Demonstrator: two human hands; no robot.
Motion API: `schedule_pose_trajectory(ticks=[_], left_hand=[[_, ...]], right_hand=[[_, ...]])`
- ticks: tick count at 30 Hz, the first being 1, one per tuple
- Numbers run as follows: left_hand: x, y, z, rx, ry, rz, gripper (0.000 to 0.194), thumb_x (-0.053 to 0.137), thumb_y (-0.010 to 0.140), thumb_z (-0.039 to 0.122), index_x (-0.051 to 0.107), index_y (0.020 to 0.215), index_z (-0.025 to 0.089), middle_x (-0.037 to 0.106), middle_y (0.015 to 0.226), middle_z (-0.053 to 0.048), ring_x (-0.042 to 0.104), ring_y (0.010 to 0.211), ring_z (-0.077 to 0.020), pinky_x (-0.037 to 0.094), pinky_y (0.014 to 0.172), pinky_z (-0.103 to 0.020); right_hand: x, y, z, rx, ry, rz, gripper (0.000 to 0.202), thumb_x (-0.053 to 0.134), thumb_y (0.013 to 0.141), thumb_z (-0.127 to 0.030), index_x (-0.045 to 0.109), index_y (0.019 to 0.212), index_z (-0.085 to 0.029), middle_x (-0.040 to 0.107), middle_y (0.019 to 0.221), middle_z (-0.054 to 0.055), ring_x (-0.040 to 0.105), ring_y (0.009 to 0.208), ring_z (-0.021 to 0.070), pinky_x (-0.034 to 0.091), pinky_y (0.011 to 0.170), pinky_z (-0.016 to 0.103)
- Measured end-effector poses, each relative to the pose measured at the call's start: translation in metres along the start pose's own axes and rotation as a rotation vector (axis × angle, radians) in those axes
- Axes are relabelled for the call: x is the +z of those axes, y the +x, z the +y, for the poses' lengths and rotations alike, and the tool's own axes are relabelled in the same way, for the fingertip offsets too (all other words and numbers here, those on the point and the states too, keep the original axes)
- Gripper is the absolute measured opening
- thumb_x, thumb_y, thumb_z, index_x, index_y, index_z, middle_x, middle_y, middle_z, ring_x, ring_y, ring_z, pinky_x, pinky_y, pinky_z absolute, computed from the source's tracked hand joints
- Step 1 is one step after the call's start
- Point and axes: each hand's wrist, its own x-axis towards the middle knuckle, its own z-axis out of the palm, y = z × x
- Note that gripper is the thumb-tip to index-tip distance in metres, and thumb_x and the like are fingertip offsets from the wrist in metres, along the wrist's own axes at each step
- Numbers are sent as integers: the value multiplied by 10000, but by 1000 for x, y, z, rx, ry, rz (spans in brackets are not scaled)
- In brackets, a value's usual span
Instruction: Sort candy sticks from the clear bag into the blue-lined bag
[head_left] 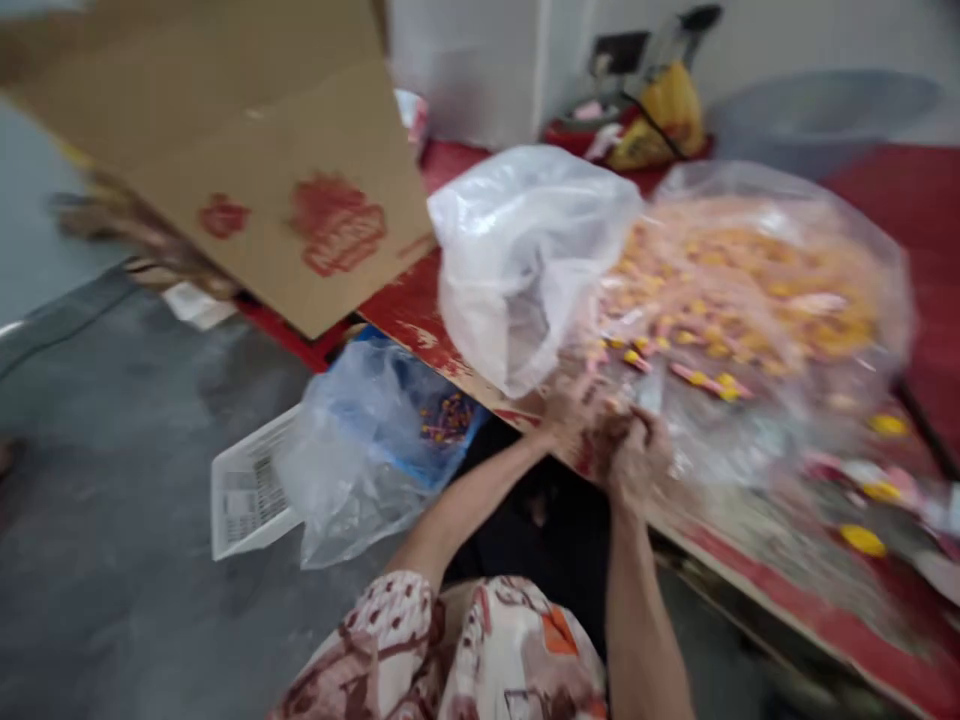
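My left hand and my right hand are close together at the table's near edge. Both are blurred. Bent fingers of each hand seem closed on something small that I cannot make out. Just beyond them, small pink-and-yellow pieces spill at the mouth of a large clear plastic bag, which is full of similar orange and yellow pieces. A whitish plastic bag stands beside it, above my left hand.
A cardboard box with red print stands left on the red table. Below are a white basket and a blue container with a plastic bag. Yellow round pieces lie right. A grey basin stands behind.
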Motion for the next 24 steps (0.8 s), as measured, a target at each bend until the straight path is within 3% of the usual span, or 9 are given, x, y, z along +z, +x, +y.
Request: schedule_pose_trajectory(ticks=[3, 6, 9, 14, 17, 19, 22, 24], left_hand=[[13, 0, -19, -115, -125, 0, 512, 287, 1258, 500, 668, 1130, 184, 781, 1049, -75, 740, 962, -205, 589, 918, -336], [17, 1, -31, -183, -186, -21, 247, 493, 1226, 370, 667, 1139, 218, 791, 1050, -51, 754, 963, -199, 582, 915, -313], [19, 5, -30, -131, -165, -142, 25, 710, 1114, 255, 696, 1109, 235, 799, 1036, -36, 761, 946, -196, 581, 897, -301], [34, 16, -25, 76, -25, -317, 110, 811, 1026, 189, 711, 1051, 226, 795, 1068, -60, 750, 1045, -223, 582, 1015, -348], [33, 16, -18, 113, 57, -353, 45, 745, 1076, 197, 711, 1046, 191, 792, 1065, -85, 743, 1039, -230, 595, 1017, -370], [26, 10, -10, 152, 120, -386, 121, 636, 1138, 202, 731, 1100, 136, 802, 1079, -118, 752, 1031, -235, 616, 1014, -394], [19, 3, -1, 201, 246, -335, 266, 590, 1176, 269, 787, 1217, 95, 837, 1162, -146, 799, 1093, -237, 648, 1042, -381], [21, 4, -2, 265, 327, -340, 244, 686, 1143, 356, 848, 1188, 180, 861, 1205, -98, 828, 1106, -244, 673, 1043, -359]], right_hand=[[3, 4, 7, 11, 95, -31, 408, 478, 913, -530, 715, 1034, -221, 589, 705, -32, 572, 703, 193, 509, 814, 343], [6, 6, 13, -10, 160, -35, 359, 481, 992, -447, 731, 1085, -206, 580, 689, -46, 553, 671, 180, 506, 806, 324], [9, 6, 16, -15, 170, -44, 342, 484, 1030, -417, 738, 1111, -203, 619, 738, -39, 559, 672, 170, 530, 840, 329], [12, 10, 15, 62, 239, 30, 378, 483, 1009, -530, 693, 1103, -229, 682, 858, -10, 545, 678, 159, 511, 754, 307], [5, 7, 10, 120, 289, 50, 419, 491, 952, -561, 680, 1120, -227, 650, 813, -23, 565, 681, 171, 506, 737, 314], [-3, 1, 7, 154, 237, 23, 427, 525, 915, -572, 696, 1098, -226, 648, 814, -22, 596, 717, 180, 518, 765, 323], [-11, 0, 13, 78, 97, 31, 389, 563, 869, -531, 742, 1029, -225, 706, 914, 22, 666, 874, 218, 550, 884, 365], [-8, 5, 21, 50, 49, 24, 378, 566, 856, -519, 751, 1018, -232, 695, 870, 22, 661, 834, 241, 567, 837, 391]])
